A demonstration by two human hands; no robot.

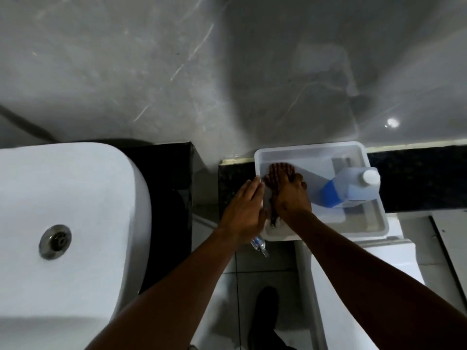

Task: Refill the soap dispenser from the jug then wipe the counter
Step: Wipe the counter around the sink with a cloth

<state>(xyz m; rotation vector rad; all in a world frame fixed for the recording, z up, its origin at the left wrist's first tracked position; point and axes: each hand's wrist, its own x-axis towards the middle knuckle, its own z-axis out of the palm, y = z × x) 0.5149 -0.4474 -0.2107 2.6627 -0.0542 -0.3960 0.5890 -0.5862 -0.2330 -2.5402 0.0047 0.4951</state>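
Two bare hands over a white plastic tub (358, 150) on a dark speckled counter (417, 178), against a grey marbled wall (151, 72). Left hand (243, 210) laid along the tub's left rim, fingers straight and close together, flat against the outside of the wall; beneath the wrist, a small clear item with a metal tip (259, 245), possibly the soap dispenser's pump, grip on it not discernible. Right hand (290, 195) inside the tub, fingers curled down over a dark reddish-brown cloth (279, 170), pressing it against the tub's floor near the left wall; some of the cloth spread beyond the fingertips, a frayed end trailing back below the heel of the hand. Jug (351, 188) lying tilted in the right half of the same tub, translucent with blue liquid low inside, white cap (371, 177) still on and pointing toward the right rim, well apart from both hands. White basin (75, 198) with metal drain (55, 241) to the left, separated from the tub by a gap in the counter. White cabinet front (379, 274) below right, pale floor tiles (265, 261) and a dark shoe (266, 306) beneath the forearms.
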